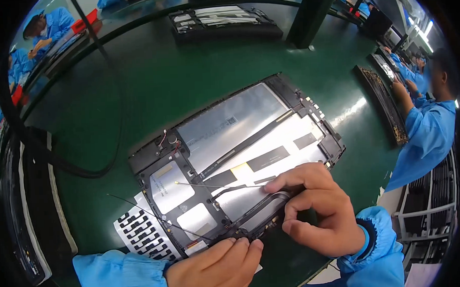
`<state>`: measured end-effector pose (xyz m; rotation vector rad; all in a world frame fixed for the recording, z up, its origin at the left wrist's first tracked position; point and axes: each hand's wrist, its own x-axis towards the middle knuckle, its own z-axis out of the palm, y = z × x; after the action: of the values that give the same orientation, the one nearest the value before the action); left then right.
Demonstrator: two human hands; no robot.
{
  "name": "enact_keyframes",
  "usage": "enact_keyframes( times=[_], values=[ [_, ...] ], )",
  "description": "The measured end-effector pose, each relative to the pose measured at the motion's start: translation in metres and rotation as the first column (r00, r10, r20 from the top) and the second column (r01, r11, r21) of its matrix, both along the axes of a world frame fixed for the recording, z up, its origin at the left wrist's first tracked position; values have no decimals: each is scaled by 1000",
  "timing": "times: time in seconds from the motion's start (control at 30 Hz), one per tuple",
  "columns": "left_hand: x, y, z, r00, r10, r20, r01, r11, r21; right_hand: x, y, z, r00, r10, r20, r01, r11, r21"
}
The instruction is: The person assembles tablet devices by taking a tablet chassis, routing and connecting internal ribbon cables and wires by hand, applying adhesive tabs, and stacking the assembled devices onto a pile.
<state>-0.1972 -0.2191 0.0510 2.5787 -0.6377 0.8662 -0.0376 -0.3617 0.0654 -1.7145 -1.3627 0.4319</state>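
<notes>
Thin wire (221, 186) in right grip (323, 211); left grip (215, 267) on device (238, 161)

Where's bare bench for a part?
Free: green benchtop between the open black-and-silver device and the similar unit behind; also rightward, toward the long black tray. Crowded: near edge, with left hand, right hand and white sheet with black tabs.

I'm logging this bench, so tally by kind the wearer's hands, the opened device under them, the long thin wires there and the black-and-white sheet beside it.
Hands: 2 (left hand, right hand)
Opened device: 1
Long thin wires: 2 (pale wire, black wire)
Black-and-white sheet: 1
Total: 6
</notes>
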Motion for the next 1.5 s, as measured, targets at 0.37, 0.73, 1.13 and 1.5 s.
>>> enact_keyframes(
  times=[0.37,0.73,1.13,1.5],
  values=[
    [0,3,4,999,-21,-31,24,996,89,-3,3,-1,999,-18,42,19,1000,-23],
    [10,-39,-26,959,284,-8,-254,843,-474,3,-7,0,998,-67,-10,67,997,34],
    [7,-32,-19,958,287,-24,-271,871,-410,-6,4,0,949,4,316,-45,992,122],
    [-2,-16,-12,965,-15,-261,-85,926,-369,-11,5,3,893,28,450,-88,990,112]
  ],
)
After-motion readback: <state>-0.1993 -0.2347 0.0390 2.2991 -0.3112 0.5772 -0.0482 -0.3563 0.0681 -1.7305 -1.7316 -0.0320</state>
